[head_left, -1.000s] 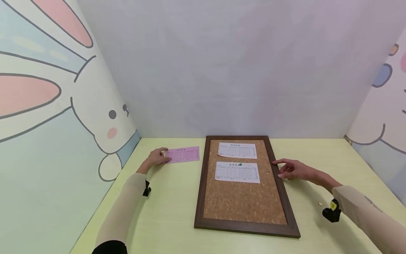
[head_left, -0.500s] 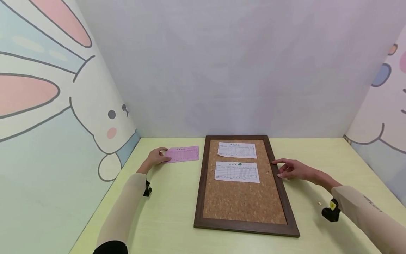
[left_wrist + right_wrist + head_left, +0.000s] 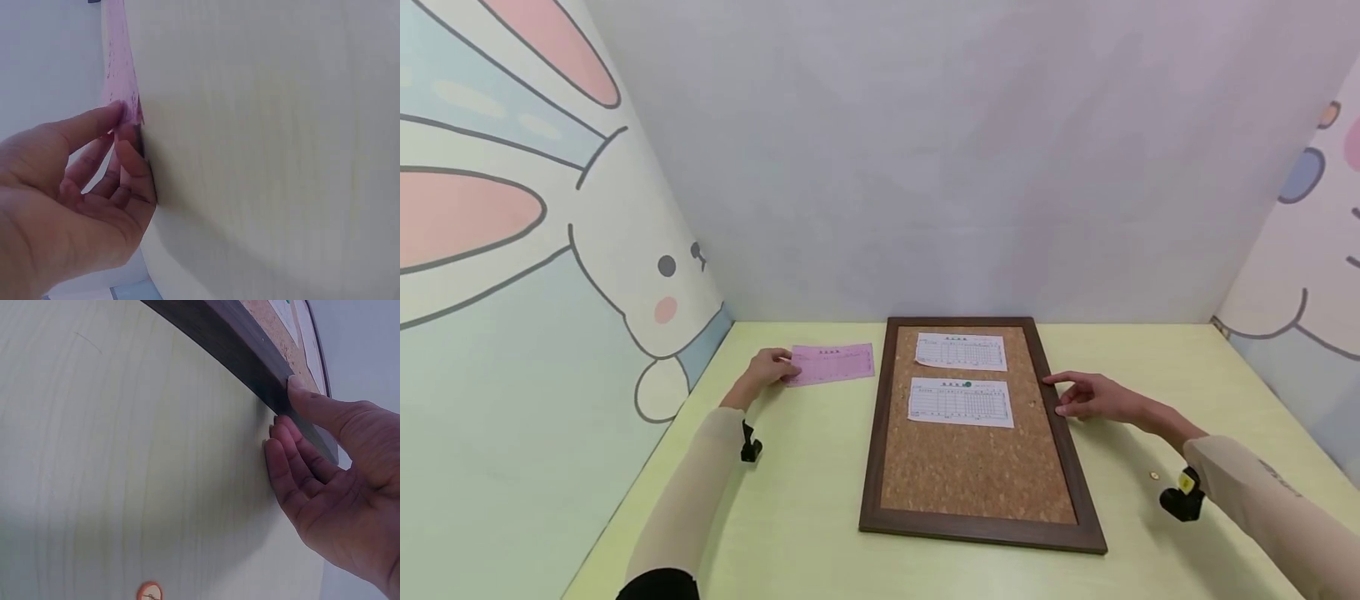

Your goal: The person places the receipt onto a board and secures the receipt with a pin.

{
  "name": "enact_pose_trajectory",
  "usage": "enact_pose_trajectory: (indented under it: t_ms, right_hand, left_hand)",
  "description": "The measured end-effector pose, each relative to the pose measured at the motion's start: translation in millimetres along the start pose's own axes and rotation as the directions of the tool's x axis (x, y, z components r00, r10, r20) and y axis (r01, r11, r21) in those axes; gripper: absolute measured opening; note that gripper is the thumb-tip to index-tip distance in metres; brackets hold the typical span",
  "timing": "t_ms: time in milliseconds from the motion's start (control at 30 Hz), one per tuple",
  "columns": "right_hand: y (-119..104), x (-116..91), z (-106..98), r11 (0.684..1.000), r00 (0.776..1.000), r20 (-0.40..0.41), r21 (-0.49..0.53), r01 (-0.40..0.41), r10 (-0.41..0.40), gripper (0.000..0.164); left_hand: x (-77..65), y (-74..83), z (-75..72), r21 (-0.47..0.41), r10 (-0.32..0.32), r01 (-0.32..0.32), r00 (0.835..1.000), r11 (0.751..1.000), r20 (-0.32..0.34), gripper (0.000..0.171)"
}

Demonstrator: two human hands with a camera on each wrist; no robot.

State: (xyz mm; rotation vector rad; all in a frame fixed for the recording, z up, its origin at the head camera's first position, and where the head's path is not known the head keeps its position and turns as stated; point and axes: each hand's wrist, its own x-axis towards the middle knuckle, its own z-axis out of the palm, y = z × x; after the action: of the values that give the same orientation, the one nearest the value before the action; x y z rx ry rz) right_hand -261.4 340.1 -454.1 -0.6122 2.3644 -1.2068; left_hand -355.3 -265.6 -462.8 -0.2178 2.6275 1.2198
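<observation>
My left hand (image 3: 767, 367) pinches the left end of a pink printed form slip (image 3: 835, 363) between thumb and fingers, low over the table left of the corkboard (image 3: 970, 475). The left wrist view shows the slip (image 3: 120, 62) edge-on from the fingertips. My right hand (image 3: 1097, 398) grips the right side of the corkboard's dark brown frame. Up close, the right thumb lies on the frame (image 3: 231, 344) while the other fingers curl at its outer side. Two white printed forms are on the cork, an upper one (image 3: 961, 352) and a lower one (image 3: 961, 402) with a green dot at its top.
A small round button-like piece (image 3: 1154, 476) with an orange rim lies on the pale yellow table (image 3: 797, 500), right of the board near my right wrist. A plain pale wall (image 3: 970, 167) stands behind; walls with cartoon animals flank both sides.
My left fingertips have shifted slightly left on the pink slip, and the head view tilts a little. My right hand and the corkboard stay where they were.
</observation>
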Motion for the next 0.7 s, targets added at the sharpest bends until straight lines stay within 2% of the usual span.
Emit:
enact_pose_trajectory:
  t_ms: [233,367,533,700]
  right_hand:
    - [-3,-4,-1,1.000,1.000,0.000,-0.030,0.010,-0.010,0.055]
    - [-8,-8,-2,0.999,1.000,-0.017,-0.036,-0.007,0.007,0.054]
    - [-17,-7,0,0.995,0.992,-0.122,-0.095,-0.040,0.028,0.053]
    - [-30,-3,7,0.993,0.975,-0.223,-0.109,-0.034,0.009,0.050]
  left_hand:
    - [-15.6,4.6,-11.1,-0.149,-0.023,0.032,0.998,0.988,0.064,0.042]
    - [-25.4,7.4,-21.3,-0.245,0.004,0.019,0.996,0.969,0.094,0.045]
    - [-38.9,18.5,-28.2,-0.302,0.063,-0.022,0.990,0.953,0.126,0.049]
    - [-51.6,34.1,-22.4,-0.317,0.136,-0.072,0.973,0.946,0.185,0.049]
